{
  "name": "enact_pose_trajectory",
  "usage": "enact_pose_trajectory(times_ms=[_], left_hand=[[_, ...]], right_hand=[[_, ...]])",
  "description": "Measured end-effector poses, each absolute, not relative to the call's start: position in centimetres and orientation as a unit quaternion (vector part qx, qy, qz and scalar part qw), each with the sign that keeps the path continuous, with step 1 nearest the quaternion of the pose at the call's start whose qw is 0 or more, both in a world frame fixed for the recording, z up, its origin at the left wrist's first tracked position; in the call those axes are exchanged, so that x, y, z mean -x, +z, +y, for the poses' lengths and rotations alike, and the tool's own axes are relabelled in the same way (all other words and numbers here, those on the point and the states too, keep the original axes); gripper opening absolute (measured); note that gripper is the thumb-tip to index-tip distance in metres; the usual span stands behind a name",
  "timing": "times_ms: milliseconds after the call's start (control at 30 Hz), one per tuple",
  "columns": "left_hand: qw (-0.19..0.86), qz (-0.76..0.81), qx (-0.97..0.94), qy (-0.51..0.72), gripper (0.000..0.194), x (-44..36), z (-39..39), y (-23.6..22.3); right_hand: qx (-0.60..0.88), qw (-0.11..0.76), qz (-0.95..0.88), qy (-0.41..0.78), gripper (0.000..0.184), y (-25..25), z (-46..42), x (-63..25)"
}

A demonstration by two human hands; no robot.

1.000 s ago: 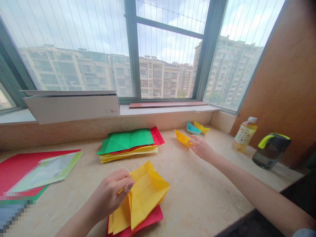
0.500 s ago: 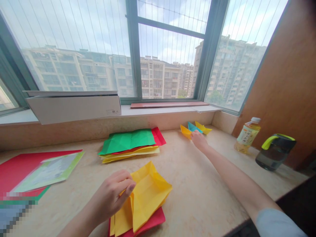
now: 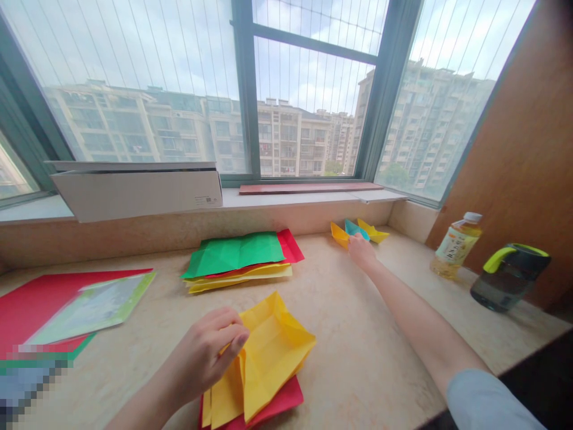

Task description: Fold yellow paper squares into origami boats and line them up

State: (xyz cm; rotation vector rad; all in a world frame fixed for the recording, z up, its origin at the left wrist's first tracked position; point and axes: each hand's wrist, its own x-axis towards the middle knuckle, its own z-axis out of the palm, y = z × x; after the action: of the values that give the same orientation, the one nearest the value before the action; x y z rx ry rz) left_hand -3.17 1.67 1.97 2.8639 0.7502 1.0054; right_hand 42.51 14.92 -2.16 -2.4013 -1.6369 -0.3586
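Orange paper boat point(image 3: 339, 235) is set on the stone counter point(image 3: 349, 334), near the wall under the window, and its right end is held by the right hand point(image 3: 362, 249), whose fingers are drawn together on it. Just beyond the fingertips, a blue paper boat point(image 3: 357, 229) is placed between the orange one and a yellow paper boat point(image 3: 375, 232). The left hand point(image 3: 215, 346) is held over the left side of the creased yellow papers point(image 3: 277, 352), with its fingers curled in and its thumb brought close to them; whether any paper is pinched cannot be told. Red paper point(image 3: 289, 400) is partly covered by the yellow papers. Farther back, green paper point(image 3: 239, 254) is laid over red and yellow sheets. To the right, a drink bottle point(image 3: 455, 246) is stood beside a dark cup point(image 3: 510, 280) with a lime-green strap.
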Motion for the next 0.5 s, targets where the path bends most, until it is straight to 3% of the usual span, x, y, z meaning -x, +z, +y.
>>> enact_pose_trajectory(times_ms=[300,500], left_hand=[[0.037,0.257,-0.93,0.259,0.033,3.6,2.0,1.4],[0.029,0.296,-0.924,0.24,0.038,3.7,2.2,1.4]], right_hand=[[0.773,0.144,-0.596,-0.163,0.029,-0.3,11.6,-39.7],[0.72,0.224,-0.648,-0.109,0.029,1.9,9.5,-34.4]])
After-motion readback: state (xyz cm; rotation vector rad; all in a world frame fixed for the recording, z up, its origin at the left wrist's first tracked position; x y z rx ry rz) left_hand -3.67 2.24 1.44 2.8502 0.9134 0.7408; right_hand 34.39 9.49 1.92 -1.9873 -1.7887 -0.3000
